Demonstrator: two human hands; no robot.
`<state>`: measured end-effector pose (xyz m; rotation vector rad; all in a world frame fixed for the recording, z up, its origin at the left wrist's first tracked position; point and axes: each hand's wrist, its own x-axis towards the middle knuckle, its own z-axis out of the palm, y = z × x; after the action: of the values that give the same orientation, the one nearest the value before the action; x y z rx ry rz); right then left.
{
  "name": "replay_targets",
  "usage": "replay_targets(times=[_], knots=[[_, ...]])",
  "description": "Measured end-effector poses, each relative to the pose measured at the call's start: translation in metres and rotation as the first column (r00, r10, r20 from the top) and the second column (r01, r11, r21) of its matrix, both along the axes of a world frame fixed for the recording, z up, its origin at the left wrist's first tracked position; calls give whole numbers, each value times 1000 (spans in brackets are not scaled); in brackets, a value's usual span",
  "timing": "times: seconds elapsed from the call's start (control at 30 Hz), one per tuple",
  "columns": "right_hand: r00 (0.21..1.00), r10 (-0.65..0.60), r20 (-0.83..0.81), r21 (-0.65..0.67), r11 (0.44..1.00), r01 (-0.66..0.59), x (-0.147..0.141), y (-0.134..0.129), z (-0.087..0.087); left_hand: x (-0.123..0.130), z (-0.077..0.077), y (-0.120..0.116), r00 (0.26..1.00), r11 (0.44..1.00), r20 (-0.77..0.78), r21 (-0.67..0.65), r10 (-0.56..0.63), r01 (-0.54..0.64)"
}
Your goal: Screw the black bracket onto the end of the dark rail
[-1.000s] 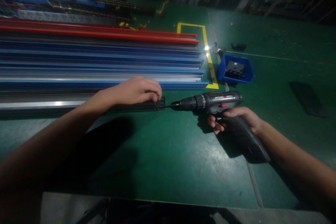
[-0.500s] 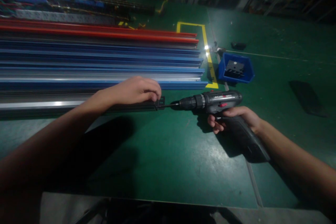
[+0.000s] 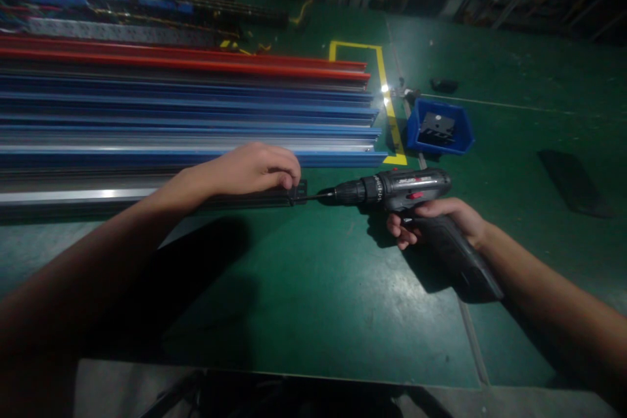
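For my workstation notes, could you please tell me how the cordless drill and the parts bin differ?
The cordless drill is mainly dark with red details; the parts bin is blue. The right hand grips the drill, while no hand touches the bin. The drill narrows to a slim bit; the bin is open-topped and holds dark parts. Both show against the green tabletop.
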<state>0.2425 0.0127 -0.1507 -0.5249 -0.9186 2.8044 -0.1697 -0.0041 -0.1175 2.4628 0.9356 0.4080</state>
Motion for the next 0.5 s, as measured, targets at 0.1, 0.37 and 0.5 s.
replay_targets(times=[0.1,0.37,0.5], knots=[[1000,-5,-5,-1,1000,5,0,0,0,1,1,-1,1000,1000,4,-1,6,-6],[1000,2,-8,1,1000,-2,0,1,-3,1,0,0,1000,1000,9,10,-10,10],[1000,0,-9,6,1000,0,0,0,-2,0,-1,0,1000,1000,4,15,-9,9]])
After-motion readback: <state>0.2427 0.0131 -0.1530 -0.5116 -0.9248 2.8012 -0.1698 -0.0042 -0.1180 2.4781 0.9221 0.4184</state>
